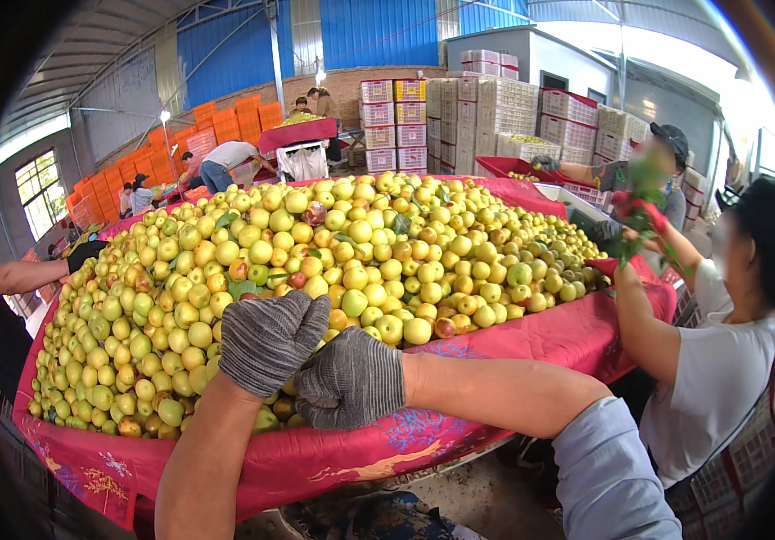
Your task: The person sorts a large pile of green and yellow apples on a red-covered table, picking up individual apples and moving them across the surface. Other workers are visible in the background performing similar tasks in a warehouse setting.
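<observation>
Both my hands are in grey striped knit gloves at the near edge of a large heap of yellow-green fruit that look like jujubes. Some of the fruit have reddish-brown patches, and a few green leaves lie among them. My left hand is bent with curled fingers over the fruit. Close to its right and slightly nearer me is my right hand, also curled, by the cloth rim. The gloves hide whether either hand holds a fruit. A red patterned cloth lines the table under the heap.
At the right, a person in a white shirt holds green leaves. Another person in a dark cap stands behind. A black-gloved hand reaches in from the left. Stacked plastic crates and orange crates stand farther back.
</observation>
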The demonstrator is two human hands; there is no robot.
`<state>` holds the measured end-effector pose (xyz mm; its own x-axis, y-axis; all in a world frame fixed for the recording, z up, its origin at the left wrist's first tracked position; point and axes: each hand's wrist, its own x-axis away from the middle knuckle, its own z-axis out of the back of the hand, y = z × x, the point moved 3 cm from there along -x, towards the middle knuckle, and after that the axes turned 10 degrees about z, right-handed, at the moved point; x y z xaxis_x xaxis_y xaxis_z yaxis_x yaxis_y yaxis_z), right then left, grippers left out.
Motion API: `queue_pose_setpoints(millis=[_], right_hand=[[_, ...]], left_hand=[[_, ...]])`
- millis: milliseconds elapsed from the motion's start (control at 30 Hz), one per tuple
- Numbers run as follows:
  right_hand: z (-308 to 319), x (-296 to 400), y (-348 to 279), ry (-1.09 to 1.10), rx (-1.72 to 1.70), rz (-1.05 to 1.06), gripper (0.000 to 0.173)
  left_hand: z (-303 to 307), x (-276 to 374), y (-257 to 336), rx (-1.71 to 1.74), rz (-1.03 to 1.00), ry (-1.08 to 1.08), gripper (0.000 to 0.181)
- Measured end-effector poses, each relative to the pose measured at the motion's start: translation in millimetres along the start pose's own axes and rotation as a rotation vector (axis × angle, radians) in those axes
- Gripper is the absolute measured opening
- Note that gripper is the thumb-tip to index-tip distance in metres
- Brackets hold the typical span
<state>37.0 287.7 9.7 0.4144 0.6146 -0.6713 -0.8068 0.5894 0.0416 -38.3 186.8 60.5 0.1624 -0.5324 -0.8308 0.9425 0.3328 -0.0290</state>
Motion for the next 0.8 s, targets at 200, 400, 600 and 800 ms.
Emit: queue_pose_setpoints(millis=[200,400,600,800], right_hand=[[-4,3,3,0.044,-0.024,-0.012,0.029],[-8,0,5,0.04,-0.026,0.025,0.029],[-11,7,10,0.022,0.016,0.01,0.028],[-11,6,8,0.029,0.026,0.011,0.027]], left_hand=[[0,-1,3,0.01,0.008,-0.016,0.026],[4,1,2,-0.011,-0.028,0.013,0.024],[-3,0,4,-0.033,-0.045,0.006,0.023],[-2,1,3,0.02,-0.027,-0.002,0.021]])
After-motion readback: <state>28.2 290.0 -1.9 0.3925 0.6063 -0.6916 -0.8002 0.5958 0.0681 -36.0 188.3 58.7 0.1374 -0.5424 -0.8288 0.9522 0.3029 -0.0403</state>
